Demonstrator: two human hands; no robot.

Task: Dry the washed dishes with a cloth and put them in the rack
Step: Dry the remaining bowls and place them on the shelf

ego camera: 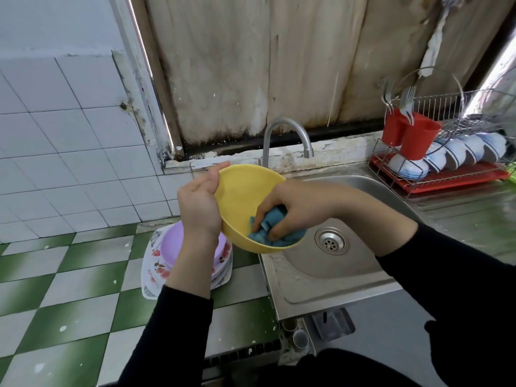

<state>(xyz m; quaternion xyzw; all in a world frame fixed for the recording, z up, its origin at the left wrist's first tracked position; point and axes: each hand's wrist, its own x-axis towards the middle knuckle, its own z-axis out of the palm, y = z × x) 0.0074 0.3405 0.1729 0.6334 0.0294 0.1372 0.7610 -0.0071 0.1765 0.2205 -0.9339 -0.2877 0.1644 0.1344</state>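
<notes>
My left hand [199, 203] grips the rim of a yellow bowl [243, 191], held tilted above the left edge of the sink. Inside the bowl my right hand [290, 208] clutches a crumpled blue cloth [268, 229] against the bottom. Below my left wrist a purple bowl [174, 244] sits on a stack of floral plates [156, 270] on the counter. The wire dish rack [446, 174] with a red tray stands at the far right and holds several white-and-blue bowls [458, 153].
A steel sink [332, 263] with a drain and a curved tap [287, 135] lies under my hands. Two red cutlery cups [410, 135] with forks hang on the rack. The green-and-white tiled counter [69, 303] stretches left; white wall tiles stand behind it.
</notes>
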